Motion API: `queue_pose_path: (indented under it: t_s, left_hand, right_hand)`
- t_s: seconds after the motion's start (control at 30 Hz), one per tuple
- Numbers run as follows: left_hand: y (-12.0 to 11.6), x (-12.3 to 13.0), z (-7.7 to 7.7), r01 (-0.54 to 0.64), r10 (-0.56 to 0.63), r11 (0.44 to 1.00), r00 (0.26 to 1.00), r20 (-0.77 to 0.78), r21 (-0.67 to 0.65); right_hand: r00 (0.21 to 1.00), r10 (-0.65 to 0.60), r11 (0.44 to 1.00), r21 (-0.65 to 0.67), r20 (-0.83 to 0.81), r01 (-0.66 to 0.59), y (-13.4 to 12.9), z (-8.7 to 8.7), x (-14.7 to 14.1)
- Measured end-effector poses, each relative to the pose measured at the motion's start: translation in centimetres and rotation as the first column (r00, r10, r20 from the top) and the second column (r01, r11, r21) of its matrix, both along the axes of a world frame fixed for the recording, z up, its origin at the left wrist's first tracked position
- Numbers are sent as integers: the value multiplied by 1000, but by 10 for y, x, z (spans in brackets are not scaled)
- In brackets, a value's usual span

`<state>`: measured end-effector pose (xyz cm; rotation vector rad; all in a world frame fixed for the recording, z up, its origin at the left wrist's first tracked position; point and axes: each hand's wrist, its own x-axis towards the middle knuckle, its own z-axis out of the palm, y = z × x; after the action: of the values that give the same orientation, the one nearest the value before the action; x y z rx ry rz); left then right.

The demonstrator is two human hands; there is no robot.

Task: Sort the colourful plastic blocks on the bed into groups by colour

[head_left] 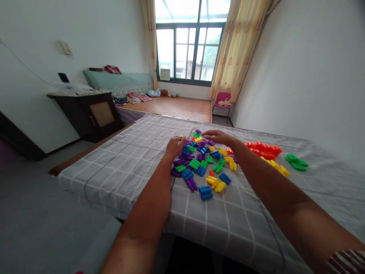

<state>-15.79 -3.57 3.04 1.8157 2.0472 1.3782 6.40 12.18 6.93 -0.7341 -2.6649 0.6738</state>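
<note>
Left of the left hand (175, 147), the cloth (125, 152) lies free; rightward, piled blocks (194, 164) obstruct low passage.

A single view looks out from the wearer's head, above the near edge of the worktop (122, 152). It faces forward and slants down over the far edge toward the window (189, 57). The forearms (151, 198) loom closest; the left hand (175, 147) and right hand (220, 137) sit farther off, near mid-frame.

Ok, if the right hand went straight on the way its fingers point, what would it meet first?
The right hand would probably meet the green plastic tube-shaped blocks or the purple plastic one beyond them; depth is unclear, so it might pass above both.
</note>
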Motion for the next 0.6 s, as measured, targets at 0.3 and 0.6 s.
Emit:
queue_pose_path:
  t_s: [0.3,0.6]
  left_hand:
    - [12,-11,-14,-184,190,981,968,166,-55]
    - [20,-8,-29,-48,67,977,994,88,-206]
  right_hand:
    - [930,-346,929,181,122,322,58,-31,-81]
    - [932,-243,966,159,269,205,61,-37,-94]
